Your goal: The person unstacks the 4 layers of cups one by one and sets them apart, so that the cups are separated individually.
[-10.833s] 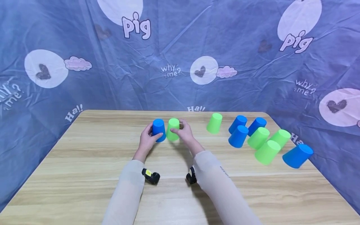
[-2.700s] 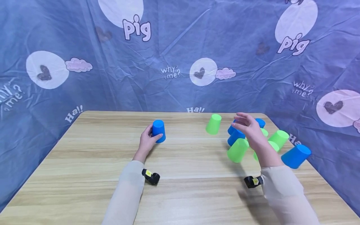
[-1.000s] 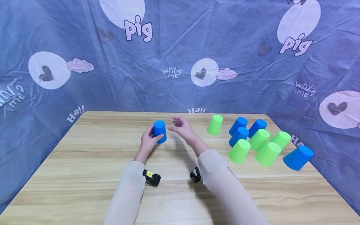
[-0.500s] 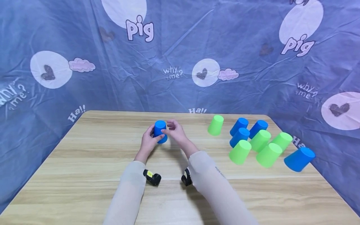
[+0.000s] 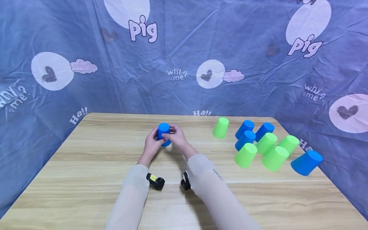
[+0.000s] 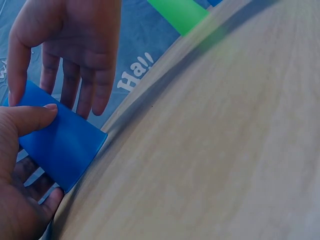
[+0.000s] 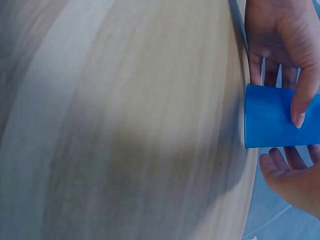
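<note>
An upside-down blue cup (image 5: 164,128) stands toward the back of the table, left of the middle. My left hand (image 5: 151,143) grips it from the left, with the thumb across its front in the left wrist view. From the other side my right hand (image 5: 177,136) has its thumb over the cup's front and its fingers reaching behind. In the right wrist view the right hand's fingers (image 7: 280,167) lie close along the cup's side, loosely bent.
Upside-down cups stand at the right: a lone green cup (image 5: 221,128), three blue cups (image 5: 245,140), several green cups (image 5: 245,155) and a blue cup (image 5: 306,163) near the right edge. A printed cloth (image 5: 184,48) hangs behind the wooden table (image 5: 115,153).
The green cup beside the blue one was carried to the right-hand group and let go. My right hand then came back left and closed in around the blue cup; the left kept holding it.
</note>
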Demonstrator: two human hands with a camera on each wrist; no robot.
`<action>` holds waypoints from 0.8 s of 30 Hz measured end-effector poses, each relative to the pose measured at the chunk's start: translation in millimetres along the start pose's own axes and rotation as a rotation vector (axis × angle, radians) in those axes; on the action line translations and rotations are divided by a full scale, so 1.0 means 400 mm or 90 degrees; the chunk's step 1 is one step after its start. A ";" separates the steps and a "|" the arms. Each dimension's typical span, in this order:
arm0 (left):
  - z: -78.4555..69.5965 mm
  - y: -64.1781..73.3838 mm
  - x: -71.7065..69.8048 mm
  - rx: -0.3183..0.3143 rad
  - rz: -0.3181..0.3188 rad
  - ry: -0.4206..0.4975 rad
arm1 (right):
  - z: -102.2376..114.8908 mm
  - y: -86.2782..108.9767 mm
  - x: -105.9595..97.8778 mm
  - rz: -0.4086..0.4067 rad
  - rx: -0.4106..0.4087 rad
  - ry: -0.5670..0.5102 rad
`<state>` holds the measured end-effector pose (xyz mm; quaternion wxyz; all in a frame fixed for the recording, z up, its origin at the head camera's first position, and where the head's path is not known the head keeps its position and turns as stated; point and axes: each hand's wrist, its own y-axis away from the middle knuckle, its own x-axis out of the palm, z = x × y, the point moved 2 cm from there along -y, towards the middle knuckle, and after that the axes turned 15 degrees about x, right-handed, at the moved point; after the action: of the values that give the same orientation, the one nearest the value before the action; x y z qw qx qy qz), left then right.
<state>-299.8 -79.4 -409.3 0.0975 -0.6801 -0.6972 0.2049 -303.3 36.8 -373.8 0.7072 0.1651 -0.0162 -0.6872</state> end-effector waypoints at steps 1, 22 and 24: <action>0.000 0.000 -0.001 -0.002 0.000 -0.001 | 0.000 0.000 0.001 -0.001 0.001 -0.002; -0.012 0.003 -0.004 0.007 0.006 0.011 | -0.010 0.007 0.025 -0.030 0.033 -0.021; -0.012 0.002 -0.004 0.005 0.006 0.011 | -0.009 0.011 0.025 -0.031 0.032 -0.020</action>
<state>-296.9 -80.3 -405.1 0.1052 -0.6844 -0.6925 0.2024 -297.7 27.9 -377.9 0.6856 0.1721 -0.0407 -0.7061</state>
